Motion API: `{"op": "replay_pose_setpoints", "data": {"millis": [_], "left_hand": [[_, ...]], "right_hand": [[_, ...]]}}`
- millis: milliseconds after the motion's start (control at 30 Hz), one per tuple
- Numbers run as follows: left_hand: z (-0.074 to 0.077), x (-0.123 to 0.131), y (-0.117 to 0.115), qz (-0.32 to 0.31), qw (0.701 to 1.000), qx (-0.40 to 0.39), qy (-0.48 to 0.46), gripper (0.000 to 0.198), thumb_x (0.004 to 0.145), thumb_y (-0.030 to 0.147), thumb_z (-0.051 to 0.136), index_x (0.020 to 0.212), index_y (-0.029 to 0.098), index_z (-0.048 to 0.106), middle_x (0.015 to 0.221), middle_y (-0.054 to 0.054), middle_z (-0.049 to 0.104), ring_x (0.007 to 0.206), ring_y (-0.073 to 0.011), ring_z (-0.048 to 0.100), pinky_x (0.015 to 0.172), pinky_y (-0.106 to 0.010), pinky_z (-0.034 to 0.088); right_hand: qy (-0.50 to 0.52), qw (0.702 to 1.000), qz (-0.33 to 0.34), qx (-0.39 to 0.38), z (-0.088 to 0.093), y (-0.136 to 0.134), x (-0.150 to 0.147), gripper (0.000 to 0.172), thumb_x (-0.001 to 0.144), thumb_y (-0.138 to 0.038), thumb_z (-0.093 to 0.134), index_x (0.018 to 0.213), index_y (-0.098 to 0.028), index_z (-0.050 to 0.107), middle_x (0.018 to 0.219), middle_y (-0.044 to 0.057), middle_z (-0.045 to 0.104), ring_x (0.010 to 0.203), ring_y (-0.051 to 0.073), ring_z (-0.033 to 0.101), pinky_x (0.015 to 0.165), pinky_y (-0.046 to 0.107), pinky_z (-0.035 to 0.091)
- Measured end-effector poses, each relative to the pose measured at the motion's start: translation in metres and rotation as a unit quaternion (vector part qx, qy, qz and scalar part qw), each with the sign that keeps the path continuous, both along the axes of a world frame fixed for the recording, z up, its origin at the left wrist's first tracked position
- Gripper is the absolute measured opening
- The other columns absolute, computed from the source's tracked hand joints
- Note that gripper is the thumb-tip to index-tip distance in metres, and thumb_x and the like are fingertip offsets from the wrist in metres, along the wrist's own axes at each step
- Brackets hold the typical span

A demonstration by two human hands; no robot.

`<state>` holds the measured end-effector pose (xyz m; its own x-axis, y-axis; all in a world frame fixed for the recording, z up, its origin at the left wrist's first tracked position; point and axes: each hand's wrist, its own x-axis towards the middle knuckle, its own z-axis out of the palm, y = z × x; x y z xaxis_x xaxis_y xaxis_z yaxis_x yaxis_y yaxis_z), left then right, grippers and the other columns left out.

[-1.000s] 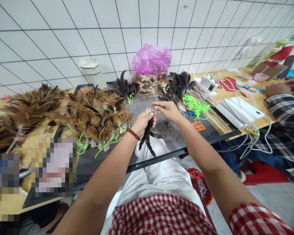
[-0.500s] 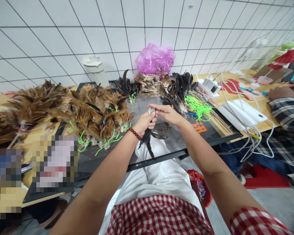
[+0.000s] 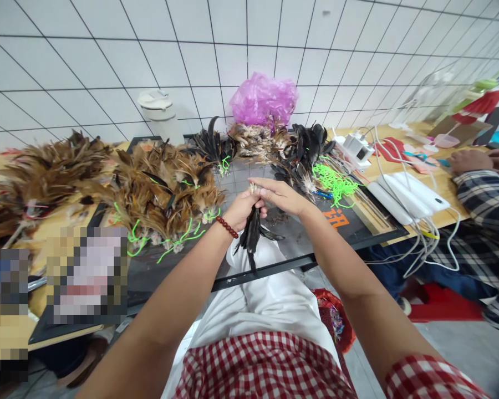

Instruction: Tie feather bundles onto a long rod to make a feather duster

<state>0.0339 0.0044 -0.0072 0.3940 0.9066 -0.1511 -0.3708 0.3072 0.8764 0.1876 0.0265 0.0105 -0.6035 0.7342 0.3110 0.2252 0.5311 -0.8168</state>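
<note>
My left hand (image 3: 246, 209) is closed around a bundle of black feathers (image 3: 251, 235), its pale quill ends up and the dark plumes hanging down over the table's front edge. From the right, my right hand (image 3: 280, 195) meets the top of the bundle. Its fingers stretch behind the quill ends and its thumb presses in front, by the left thumb. Left of my hands lies a heap of brown feather bunches (image 3: 162, 188) tied with green string. A tangle of bright green string (image 3: 336, 182) lies to the right, close to loose black feathers (image 3: 301, 166).
A pink plastic bag (image 3: 264, 100) sits by the tiled wall, and a white lidded cup (image 3: 160, 113) stands left of it. White power strips (image 3: 405, 194) with cables lie to the right. Beyond them are a co-worker's hands (image 3: 469, 162). A red basket (image 3: 336, 318) is below the table.
My right thumb has come in against the quill ends beside my left thumb. The black plumes hang straighter and closer together. The view has shifted slightly.
</note>
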Motion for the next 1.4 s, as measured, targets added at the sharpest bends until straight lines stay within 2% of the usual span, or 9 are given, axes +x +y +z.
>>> {"op": "replay_pose_setpoints", "data": {"millis": [100, 200, 300, 533, 700, 800, 1000, 1233, 1400], "left_hand": [[0.003, -0.003, -0.001, -0.024, 0.999, -0.021, -0.025, 0.037, 0.073, 0.038, 0.072, 0.074, 0.019, 0.041, 0.048, 0.009, 0.036, 0.041, -0.0073, 0.044, 0.042, -0.019, 0.044], [0.006, -0.004, -0.001, -0.037, 0.998, -0.046, -0.035, 0.038, 0.072, 0.034, 0.074, 0.073, 0.019, 0.039, 0.048, 0.01, 0.034, 0.037, -0.0046, 0.036, 0.037, -0.015, 0.033], [0.006, -0.004, -0.001, -0.021, 0.997, -0.057, -0.039, 0.038, 0.073, 0.033, 0.074, 0.073, 0.019, 0.038, 0.05, 0.01, 0.034, 0.036, -0.0029, 0.032, 0.036, -0.013, 0.026], [-0.001, -0.003, 0.002, -0.013, 0.998, -0.048, -0.033, 0.041, 0.074, 0.037, 0.072, 0.072, 0.02, 0.034, 0.05, 0.011, 0.029, 0.033, -0.0019, 0.025, 0.035, -0.012, 0.019], [-0.002, -0.008, 0.005, -0.013, 0.998, -0.039, -0.047, 0.036, 0.076, 0.034, 0.069, 0.072, 0.02, 0.036, 0.049, 0.01, 0.028, 0.034, -0.0021, 0.024, 0.034, -0.012, 0.018], [-0.003, -0.01, 0.007, -0.026, 0.998, -0.04, -0.051, 0.034, 0.076, 0.034, 0.069, 0.071, 0.019, 0.038, 0.05, 0.01, 0.03, 0.034, -0.002, 0.024, 0.034, -0.012, 0.018], [-0.002, -0.012, 0.005, -0.068, 0.996, -0.038, -0.049, 0.03, 0.078, 0.033, 0.067, 0.071, 0.017, 0.043, 0.05, 0.009, 0.03, 0.035, -0.002, 0.024, 0.034, -0.012, 0.019], [0.002, -0.01, -0.002, -0.176, 0.98, -0.045, -0.078, 0.03, 0.08, 0.03, 0.063, 0.066, 0.016, 0.042, 0.052, 0.008, 0.028, 0.036, -0.0018, 0.024, 0.035, -0.011, 0.019], [0.007, -0.008, -0.006, -0.178, 0.977, -0.047, -0.107, 0.027, 0.078, 0.027, 0.065, 0.067, 0.016, 0.042, 0.05, 0.008, 0.027, 0.036, -0.0024, 0.023, 0.034, -0.011, 0.018]], "right_hand": [[0.006, 0.999, -0.002, 0.051, 0.001, 0.001, 0.0, 0.057, 0.087, -0.052, 0.051, 0.135, -0.022, 0.05, 0.138, 0.008, 0.052, 0.128, 0.024, 0.046, 0.11, 0.041, 0.032], [-0.001, 0.999, -0.006, 0.036, 0.0, 0.001, -0.001, 0.053, 0.087, -0.051, 0.051, 0.132, -0.023, 0.054, 0.134, 0.007, 0.056, 0.125, 0.022, 0.05, 0.109, 0.039, 0.033], [0.007, 1.0, -0.007, -0.001, -0.003, 0.001, -0.002, 0.054, 0.086, -0.051, 0.052, 0.13, -0.021, 0.056, 0.133, 0.007, 0.057, 0.125, 0.023, 0.05, 0.109, 0.04, 0.034], [0.03, 0.996, 0.026, -0.075, -0.007, 0.004, -0.002, 0.061, 0.084, -0.055, 0.054, 0.134, -0.021, 0.051, 0.136, 0.006, 0.054, 0.129, 0.024, 0.046, 0.112, 0.042, 0.028], [0.06, 0.994, 0.017, -0.086, -0.005, 0.001, -0.004, 0.066, 0.08, -0.058, 0.058, 0.135, -0.021, 0.05, 0.14, 0.008, 0.049, 0.131, 0.025, 0.044, 0.113, 0.043, 0.027], [0.05, 0.995, 0.013, -0.082, -0.004, 0.001, -0.002, 0.064, 0.079, -0.057, 0.06, 0.131, -0.021, 0.055, 0.136, 0.008, 0.053, 0.129, 0.025, 0.046, 0.112, 0.044, 0.027], [0.078, 0.993, -0.008, -0.093, -0.007, 0.008, -0.001, 0.053, 0.079, -0.056, 0.061, 0.117, -0.02, 0.066, 0.118, 0.008, 0.066, 0.114, 0.023, 0.058, 0.106, 0.042, 0.036], [0.151, 0.975, -0.01, -0.164, -0.008, 0.009, -0.002, 0.035, 0.072, -0.047, 0.072, 0.092, -0.019, 0.074, 0.095, 0.005, 0.073, 0.091, 0.018, 0.065, 0.09, 0.033, 0.048], [0.187, 0.948, 0.043, -0.254, -0.007, 0.007, -0.001, 0.036, 0.069, -0.044, 0.075, 0.094, -0.018, 0.073, 0.1, 0.007, 0.072, 0.093, 0.018, 0.065, 0.089, 0.033, 0.049]]}}
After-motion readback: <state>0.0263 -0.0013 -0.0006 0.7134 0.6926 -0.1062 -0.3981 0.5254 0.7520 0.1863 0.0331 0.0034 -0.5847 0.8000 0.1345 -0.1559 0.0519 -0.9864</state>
